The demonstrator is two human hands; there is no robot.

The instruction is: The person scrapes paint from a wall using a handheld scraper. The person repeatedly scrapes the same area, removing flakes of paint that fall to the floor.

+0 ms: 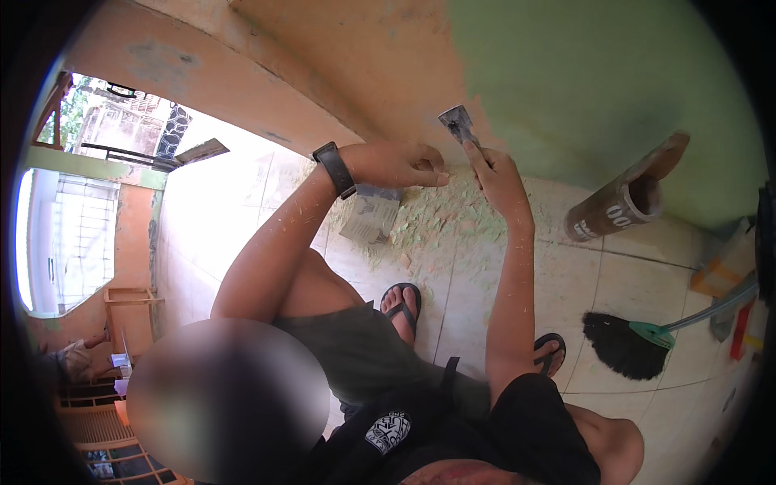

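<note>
My right hand grips the handle of a paint scraper, its flat metal blade pointing up toward the wall. Bare orange patches and green paint share that wall. To the left, my left hand, with a dark watch on its wrist, hovers low with half-curled fingers and a gap before the thumb. No object shows clearly in it. Just below it lies a folded, printed sheet, apparently sandpaper, partly hidden by the wrist. Green and orange paint flakes cover the floor tiles beneath both hands.
A brown cut-open tube-shaped container leans by the wall on the right. Closer in lies a broom with black bristles. A taped cardboard box sits at the right edge. Wooden furniture and a partly seen person are at left.
</note>
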